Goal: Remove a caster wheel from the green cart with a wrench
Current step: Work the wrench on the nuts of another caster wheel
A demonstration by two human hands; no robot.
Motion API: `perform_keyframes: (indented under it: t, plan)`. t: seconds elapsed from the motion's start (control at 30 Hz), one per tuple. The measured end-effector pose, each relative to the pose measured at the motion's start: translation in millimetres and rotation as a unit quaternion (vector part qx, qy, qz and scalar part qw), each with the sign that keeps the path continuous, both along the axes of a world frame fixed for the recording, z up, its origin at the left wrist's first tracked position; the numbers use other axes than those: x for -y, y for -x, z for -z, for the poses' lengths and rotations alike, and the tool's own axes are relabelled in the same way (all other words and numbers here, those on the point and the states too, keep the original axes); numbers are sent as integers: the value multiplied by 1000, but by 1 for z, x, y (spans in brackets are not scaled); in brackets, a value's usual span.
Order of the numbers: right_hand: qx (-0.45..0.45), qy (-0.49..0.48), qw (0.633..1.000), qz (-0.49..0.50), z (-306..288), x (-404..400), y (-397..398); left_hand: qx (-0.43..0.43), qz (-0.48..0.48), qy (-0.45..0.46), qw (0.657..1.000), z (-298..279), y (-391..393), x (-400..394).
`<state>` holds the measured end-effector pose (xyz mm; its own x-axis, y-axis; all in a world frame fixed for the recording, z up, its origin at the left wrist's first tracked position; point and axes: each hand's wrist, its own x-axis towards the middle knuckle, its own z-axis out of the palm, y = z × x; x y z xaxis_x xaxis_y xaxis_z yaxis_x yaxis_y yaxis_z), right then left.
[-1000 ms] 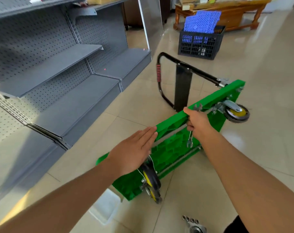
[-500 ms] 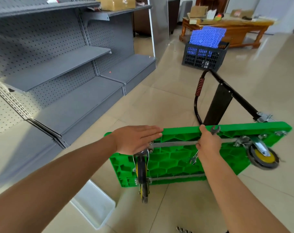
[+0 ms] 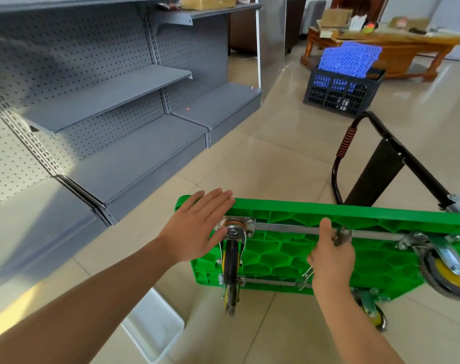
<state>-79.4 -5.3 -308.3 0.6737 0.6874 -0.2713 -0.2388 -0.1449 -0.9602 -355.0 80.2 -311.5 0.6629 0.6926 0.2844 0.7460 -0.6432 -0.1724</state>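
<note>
Grey shelving runs along your far left; a white tray sits on the floor under your left forearm. Your left hand lies flat, fingers straight and together, pressing the top-left edge of the green cart, which stands tipped on its side with the underside facing you. Just beside that palm is the caster wheel on its bolted plate. Your right hand curls round the wrench mid-cart, thumb up on the upper rail, open jaw poking out above the knuckles. Another caster sits far right. The black handle folds out behind; a dark crate and wooden table lie well beyond.
</note>
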Motion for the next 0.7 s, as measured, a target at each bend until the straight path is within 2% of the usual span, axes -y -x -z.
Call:
perform_keyframes:
  t: [0.07,0.17,0.23,0.3,0.4,0.53,0.6,0.7]
  plan:
    - [-75,29,989,-125,7,12,24,20,-43,1,999,5,1,12]
    - [-132,87,938,-310,14,12,46,47,-62,1,997,10,-1,18]
    - [-139,95,915,-367,18,7,49,71,-53,-4,996,14,-2,15]
    - [-131,78,907,-392,21,-2,46,102,-37,-14,994,21,-3,7]
    - [-46,51,904,-422,26,-18,39,155,-6,-43,987,31,-8,-13]
    - [204,44,848,-488,31,-32,34,218,26,-90,971,42,-13,-42]
    - [305,39,820,-483,31,-41,34,239,37,-101,965,41,-17,-55]
    - [378,-3,818,-433,38,-56,36,268,49,-120,955,43,-21,-66]
